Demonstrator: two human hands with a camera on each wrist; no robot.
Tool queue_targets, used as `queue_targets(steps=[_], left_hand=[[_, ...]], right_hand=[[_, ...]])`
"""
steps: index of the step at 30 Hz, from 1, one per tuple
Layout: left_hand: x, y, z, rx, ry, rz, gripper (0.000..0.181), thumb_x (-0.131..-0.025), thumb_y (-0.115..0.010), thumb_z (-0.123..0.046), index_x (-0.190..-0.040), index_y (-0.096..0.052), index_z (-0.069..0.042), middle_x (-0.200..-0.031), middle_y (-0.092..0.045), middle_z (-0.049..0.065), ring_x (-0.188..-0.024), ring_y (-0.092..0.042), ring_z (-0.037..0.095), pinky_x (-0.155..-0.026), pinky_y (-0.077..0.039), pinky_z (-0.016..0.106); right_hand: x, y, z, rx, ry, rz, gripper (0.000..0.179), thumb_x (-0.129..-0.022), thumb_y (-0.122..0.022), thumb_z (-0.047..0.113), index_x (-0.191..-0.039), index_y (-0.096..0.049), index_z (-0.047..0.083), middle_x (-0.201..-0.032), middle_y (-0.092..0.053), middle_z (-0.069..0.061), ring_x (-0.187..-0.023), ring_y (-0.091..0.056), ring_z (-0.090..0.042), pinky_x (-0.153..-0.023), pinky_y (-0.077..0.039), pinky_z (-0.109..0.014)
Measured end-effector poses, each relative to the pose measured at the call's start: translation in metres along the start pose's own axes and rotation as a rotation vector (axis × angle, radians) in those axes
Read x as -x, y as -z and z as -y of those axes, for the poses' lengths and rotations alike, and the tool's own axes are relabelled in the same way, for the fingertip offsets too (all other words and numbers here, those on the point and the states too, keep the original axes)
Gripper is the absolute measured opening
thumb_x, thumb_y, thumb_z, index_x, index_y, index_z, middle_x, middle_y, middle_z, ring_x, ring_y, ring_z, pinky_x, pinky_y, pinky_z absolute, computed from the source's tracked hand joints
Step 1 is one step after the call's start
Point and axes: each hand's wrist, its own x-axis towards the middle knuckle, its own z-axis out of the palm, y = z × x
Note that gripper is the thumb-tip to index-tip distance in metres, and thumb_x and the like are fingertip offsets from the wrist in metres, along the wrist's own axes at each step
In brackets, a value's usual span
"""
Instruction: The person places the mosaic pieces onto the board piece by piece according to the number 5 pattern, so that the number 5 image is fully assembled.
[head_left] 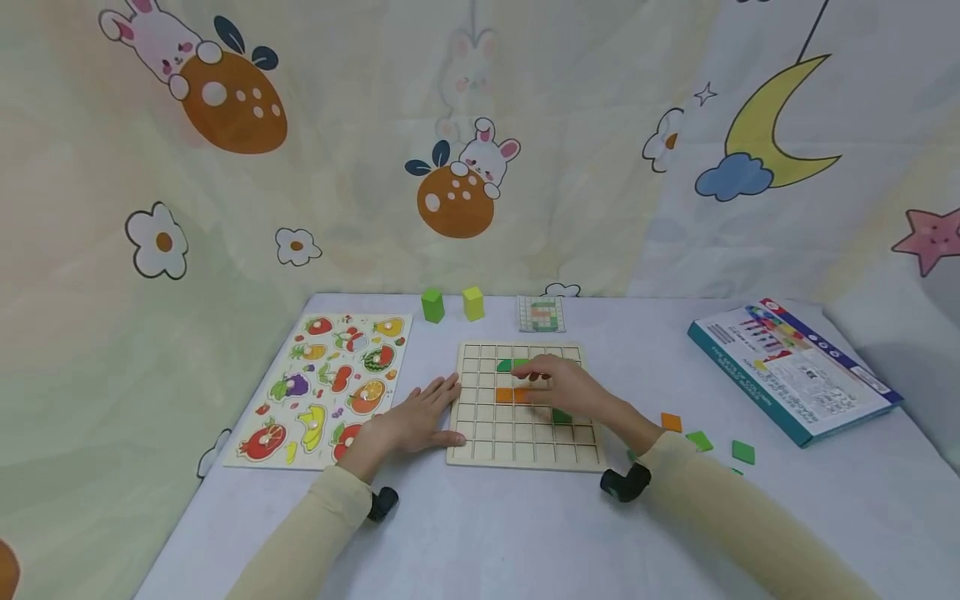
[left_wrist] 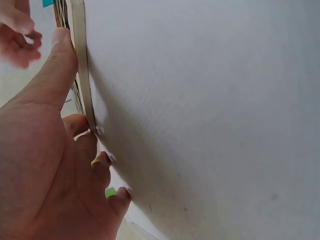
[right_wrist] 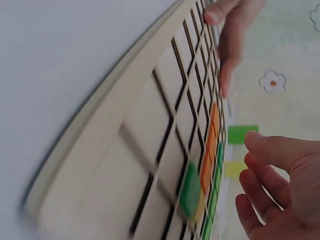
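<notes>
A wooden grid board (head_left: 487,433) lies on the table, with several coloured square tiles in its cells. Along its left edge rests my left hand (head_left: 416,418), fingers spread, the thumb (left_wrist: 62,65) against the rim in the left wrist view. Over the board hovers my right hand (head_left: 562,383), fingers loosely bent; the right wrist view shows nothing between the thumb and fingertips. Orange tiles (head_left: 504,395) and a dark green tile (head_left: 561,416) lie below it. Another green tile (head_left: 504,365) sits in an upper row, and the hand partly hides its neighbours.
A fruit picture board (head_left: 307,375) lies at left. Behind the grid stand a green block (head_left: 432,306) and a yellow block (head_left: 473,304), beside a small pattern card (head_left: 541,314). Loose tiles, including an orange tile (head_left: 671,422), lie at right near a flat box (head_left: 795,367).
</notes>
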Motion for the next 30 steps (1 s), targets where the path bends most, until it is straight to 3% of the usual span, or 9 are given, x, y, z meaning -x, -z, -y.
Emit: queue_targets(steps=[3,8,12,17,20,23,25,30], left_hand=[[-0.001,-0.001,0.001,-0.011,0.004,0.003,0.094,-0.089,-0.053,-0.063,-0.157,-0.012,-0.015,-0.165,0.000,0.001,-0.153,-0.003,0.025,-0.123,-0.013,0.050],[-0.001,-0.001,0.001,-0.010,0.004,0.006,0.093,-0.089,-0.054,-0.063,-0.157,-0.013,-0.014,-0.165,0.000,0.001,-0.153,-0.003,0.024,-0.123,-0.013,0.050],[0.000,0.000,0.000,-0.004,0.000,0.011,0.093,-0.089,-0.054,-0.063,-0.157,-0.013,-0.014,-0.165,0.000,0.001,-0.153,-0.003,0.024,-0.123,-0.013,0.050],[-0.001,0.001,0.000,-0.006,0.005,0.007,0.094,-0.089,-0.054,-0.062,-0.157,-0.012,-0.014,-0.165,-0.001,0.002,-0.153,-0.003,0.024,-0.123,-0.013,0.050],[-0.001,0.002,0.001,-0.007,0.005,0.004,0.093,-0.089,-0.054,-0.062,-0.157,-0.013,-0.014,-0.165,-0.001,0.002,-0.153,-0.003,0.025,-0.123,-0.013,0.050],[-0.001,0.002,-0.001,-0.001,-0.001,0.009,0.093,-0.089,-0.054,-0.061,-0.157,-0.012,-0.013,-0.165,0.000,0.002,-0.153,-0.002,0.025,-0.123,-0.012,0.050],[-0.001,0.002,-0.001,0.002,-0.002,0.012,0.093,-0.089,-0.055,-0.061,-0.157,-0.012,-0.013,-0.165,0.000,0.002,-0.153,-0.003,0.025,-0.123,-0.012,0.050],[-0.002,0.001,-0.003,-0.008,0.008,0.014,0.093,-0.089,-0.055,-0.061,-0.157,-0.013,-0.014,-0.165,-0.001,0.001,-0.153,-0.003,0.025,-0.123,-0.012,0.050]], right_hand=[[0.023,0.020,-0.015,-0.015,-0.061,-0.026,0.040,-0.088,-0.071,0.015,-0.127,-0.063,0.010,-0.120,-0.067,-0.005,-0.104,-0.059,-0.022,-0.093,-0.051,-0.043],[0.071,0.048,-0.054,-0.046,-0.239,-0.079,0.042,-0.091,-0.067,0.019,-0.132,-0.059,0.013,-0.125,-0.064,-0.007,-0.109,-0.056,-0.025,-0.098,-0.048,-0.047],[0.109,0.064,-0.082,-0.020,-0.313,-0.089,0.043,-0.092,-0.066,0.024,-0.133,-0.057,0.013,-0.127,-0.063,-0.008,-0.112,-0.055,-0.026,-0.096,-0.050,-0.040],[0.139,0.071,-0.097,0.065,-0.269,-0.082,0.043,-0.089,-0.070,0.023,-0.130,-0.060,0.012,-0.125,-0.065,-0.007,-0.111,-0.058,-0.026,-0.090,-0.050,-0.021],[0.146,0.069,-0.101,0.106,-0.219,-0.076,0.042,-0.087,-0.071,0.017,-0.128,-0.060,0.010,-0.124,-0.065,-0.009,-0.112,-0.059,-0.029,-0.095,-0.053,-0.030],[0.150,0.066,-0.104,0.138,-0.218,-0.094,0.042,-0.086,-0.072,0.013,-0.126,-0.062,0.011,-0.123,-0.065,-0.009,-0.113,-0.060,-0.030,-0.095,-0.053,-0.042],[0.152,0.066,-0.105,0.151,-0.215,-0.105,0.042,-0.085,-0.072,0.012,-0.126,-0.062,0.010,-0.122,-0.066,-0.009,-0.113,-0.060,-0.031,-0.094,-0.053,-0.044],[0.155,0.066,-0.109,0.170,-0.202,-0.113,0.041,-0.086,-0.072,0.013,-0.126,-0.062,0.011,-0.122,-0.067,-0.007,-0.111,-0.062,-0.026,-0.092,-0.053,-0.021]])
